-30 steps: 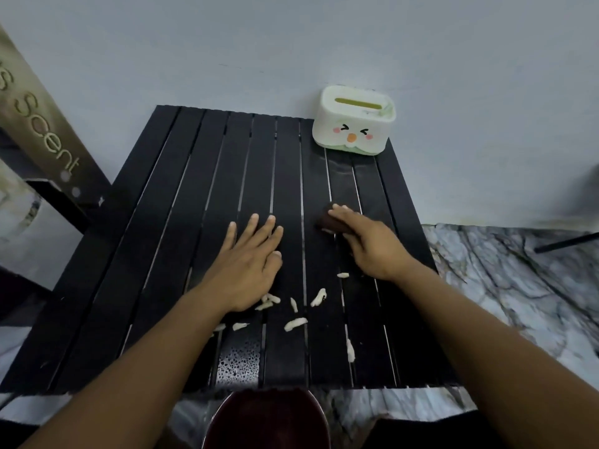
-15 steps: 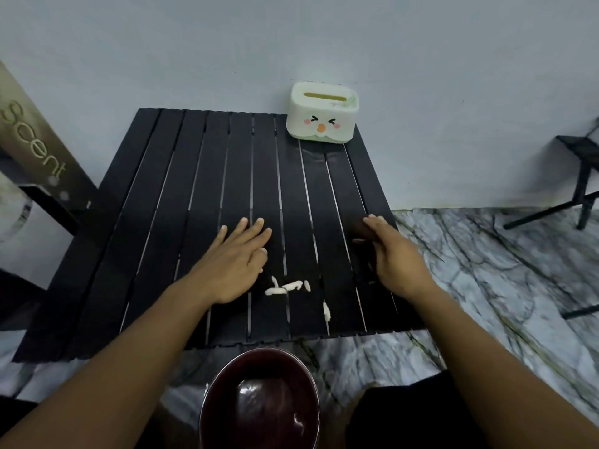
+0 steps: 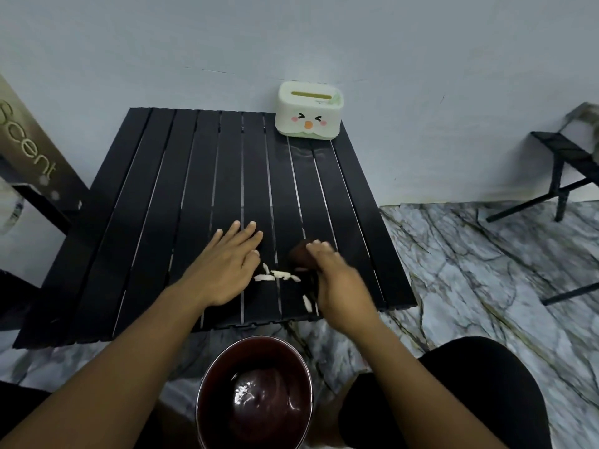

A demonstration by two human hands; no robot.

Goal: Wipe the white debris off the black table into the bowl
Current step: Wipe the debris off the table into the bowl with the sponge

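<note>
Right hand closed on dark brown cloth, pressed to black slatted table. Left hand flat, fingers spread. Small white debris pieces lay between hands on table; round dark red bowl below table's near edge.

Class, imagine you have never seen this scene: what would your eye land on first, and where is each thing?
First, the white debris scattered on the black table near its front edge, between the flat left hand and the right hand, which grips a dark cloth. Next, the cartoon-faced white box at the table's far right corner. Last, the dark bowl below the front edge.
</note>
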